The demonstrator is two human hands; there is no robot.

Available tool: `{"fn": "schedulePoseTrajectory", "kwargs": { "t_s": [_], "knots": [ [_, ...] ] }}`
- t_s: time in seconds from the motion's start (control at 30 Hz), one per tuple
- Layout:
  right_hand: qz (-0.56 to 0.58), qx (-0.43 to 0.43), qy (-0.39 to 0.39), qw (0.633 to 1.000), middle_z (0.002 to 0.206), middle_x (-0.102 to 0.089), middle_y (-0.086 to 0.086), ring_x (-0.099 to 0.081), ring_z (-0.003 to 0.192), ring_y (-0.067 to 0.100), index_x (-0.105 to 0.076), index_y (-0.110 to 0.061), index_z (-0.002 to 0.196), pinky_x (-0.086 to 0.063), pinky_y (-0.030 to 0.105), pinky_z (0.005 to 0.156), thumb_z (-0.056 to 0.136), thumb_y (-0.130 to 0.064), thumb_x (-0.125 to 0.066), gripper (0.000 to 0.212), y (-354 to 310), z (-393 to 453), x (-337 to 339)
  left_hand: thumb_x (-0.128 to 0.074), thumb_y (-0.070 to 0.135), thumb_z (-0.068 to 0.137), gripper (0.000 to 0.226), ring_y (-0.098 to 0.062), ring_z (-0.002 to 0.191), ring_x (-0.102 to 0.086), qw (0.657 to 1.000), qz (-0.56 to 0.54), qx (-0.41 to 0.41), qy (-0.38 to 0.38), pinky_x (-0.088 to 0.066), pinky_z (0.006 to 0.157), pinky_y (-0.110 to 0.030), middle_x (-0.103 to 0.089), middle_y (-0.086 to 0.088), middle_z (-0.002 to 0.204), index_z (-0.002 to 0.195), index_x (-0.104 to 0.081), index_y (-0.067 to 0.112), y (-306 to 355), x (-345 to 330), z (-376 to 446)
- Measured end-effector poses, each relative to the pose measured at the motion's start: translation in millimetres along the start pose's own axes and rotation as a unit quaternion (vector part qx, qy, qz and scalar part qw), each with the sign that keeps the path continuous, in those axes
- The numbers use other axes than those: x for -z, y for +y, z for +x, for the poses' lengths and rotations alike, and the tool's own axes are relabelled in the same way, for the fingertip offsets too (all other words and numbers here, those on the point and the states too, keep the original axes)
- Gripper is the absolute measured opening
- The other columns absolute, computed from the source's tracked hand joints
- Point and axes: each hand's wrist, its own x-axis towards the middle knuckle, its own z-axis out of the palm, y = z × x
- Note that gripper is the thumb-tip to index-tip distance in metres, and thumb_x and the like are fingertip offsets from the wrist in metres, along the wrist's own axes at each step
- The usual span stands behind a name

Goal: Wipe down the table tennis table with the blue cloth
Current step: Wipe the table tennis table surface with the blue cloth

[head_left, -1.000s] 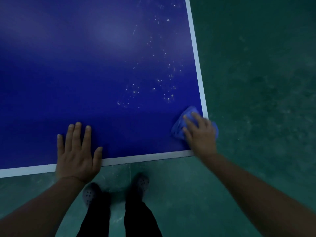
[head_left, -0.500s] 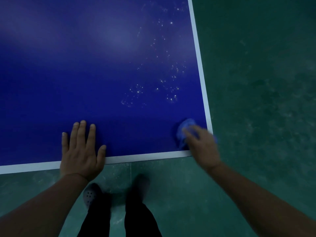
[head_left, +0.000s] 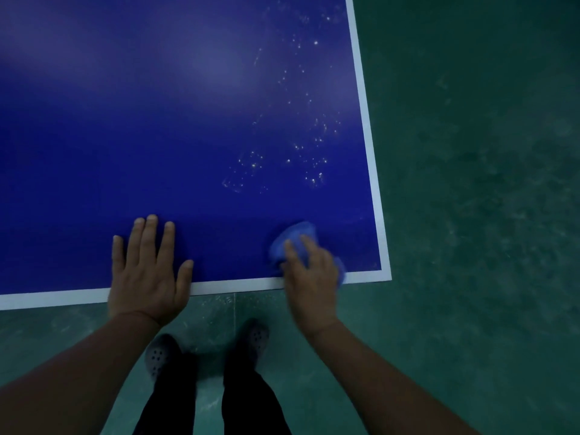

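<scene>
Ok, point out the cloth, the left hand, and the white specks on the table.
cloth (head_left: 295,235), head view, bunched top above the fingers.
left hand (head_left: 146,277), head view, back of the hand.
specks (head_left: 314,178), head view, cluster near the right edge line.

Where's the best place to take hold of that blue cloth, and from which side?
Take the cloth at its bunched far end, which sticks out past the right hand. Come from above, fingers spread over the wad, since it lies crumpled and flat on the table near the corner; probably nothing can get underneath.
</scene>
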Motion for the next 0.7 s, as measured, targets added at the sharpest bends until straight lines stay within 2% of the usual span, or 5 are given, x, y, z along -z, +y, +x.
{"fn": "schedulePoseTrajectory", "kwargs": {
  "t_s": [0.1, 0.27, 0.5, 0.6, 0.7],
  "knots": [
    [-0.028, 0.068, -0.021, 0.997, 0.137, -0.060, 0.014, -0.051, 0.101, 0.032, -0.067, -0.017, 0.127, -0.043, 0.040, 0.079, 0.092, -0.027, -0.058, 0.037, 26, 17, -4, -0.024, 0.053, 0.097, 0.077, -0.035, 0.153, -0.012, 1.000, 0.005, 0.003, -0.007, -0.005, 0.123, -0.059, -0.020, -0.021, 0.164, 0.156, -0.028, 0.004, 0, 0, 2],
    [-0.070, -0.206, 0.022, 0.976, 0.147, -0.051, 0.014, -0.055, 0.111, 0.041, -0.061, -0.015, 0.135, -0.050, 0.051, 0.085, 0.098, -0.034, -0.040, 0.046, 90, 62, 14, -0.025, 0.053, 0.096, 0.077, -0.035, 0.153, -0.012, 1.000, 0.008, 0.003, -0.009, -0.006, 0.123, -0.059, -0.020, -0.021, 0.164, 0.156, -0.028, 0.004, 0, 0, 0],
    [-0.042, 0.064, -0.067, 0.995, 0.145, -0.054, 0.012, -0.050, 0.115, 0.035, -0.057, -0.019, 0.135, -0.043, 0.043, 0.089, 0.093, -0.028, -0.046, 0.044, 56, 26, 5, -0.025, 0.053, 0.096, 0.077, -0.036, 0.153, -0.014, 1.000, 0.005, 0.004, -0.001, -0.006, 0.122, -0.059, -0.022, -0.022, 0.163, 0.155, -0.030, 0.003, 1, -1, 2],
    [-0.064, -0.091, -0.046, 0.993, 0.151, -0.048, 0.010, -0.052, 0.120, 0.040, -0.056, -0.017, 0.140, -0.046, 0.050, 0.092, 0.099, -0.036, -0.034, 0.051, 100, 69, 13, -0.025, 0.053, 0.097, 0.077, -0.036, 0.153, -0.012, 1.000, 0.010, 0.000, -0.006, -0.006, 0.123, -0.059, -0.020, -0.021, 0.164, 0.156, -0.028, 0.003, -1, -1, 2],
    [-0.061, -0.141, -0.052, 0.987, 0.155, -0.043, 0.007, -0.045, 0.130, 0.035, -0.052, -0.019, 0.144, -0.043, 0.050, 0.097, 0.100, -0.041, -0.028, 0.055, 108, 79, 13, -0.024, 0.053, 0.097, 0.077, -0.035, 0.154, -0.010, 1.000, 0.012, -0.001, -0.011, -0.003, 0.123, -0.058, -0.017, -0.021, 0.165, 0.157, -0.026, 0.004, -1, -1, 1]
  ]
}}
